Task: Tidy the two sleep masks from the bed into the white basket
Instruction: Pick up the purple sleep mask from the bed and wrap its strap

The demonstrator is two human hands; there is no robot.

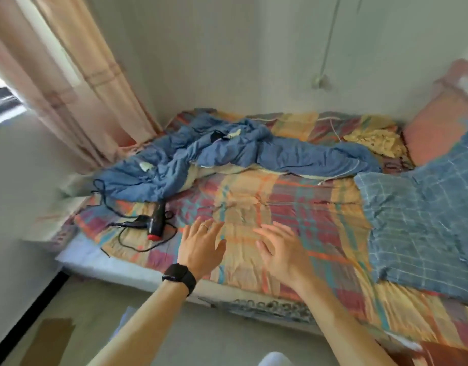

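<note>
I see one dark item [219, 135] on top of the crumpled blue quilt [227, 154], at the far side of the bed [254, 207]; it may be a sleep mask, but it is too small and blurred for me to confirm. A pale scrap [235, 133] lies touching it on the quilt, and I cannot tell what that is either. I find no white basket in this view.

Both hands are over the near part of the bed, well short of the quilt. Left hand [201, 247]: palm down, fingers spread, holding nothing; a ring on one finger and a black watch [179, 277] on the wrist. Right hand [280, 249]: just beside the left, fingers spread, empty, motion-blurred.

A black hair dryer [156, 220] with a red nozzle lies on the bed to the left of the left hand, its cord [137, 244] looping over the plaid sheet. A blue checked cloth [425, 220] covers the right end of the bed, with a pink pillow [439, 128] beyond it. A pink curtain [90, 83] hangs past the bed's far left corner.
</note>
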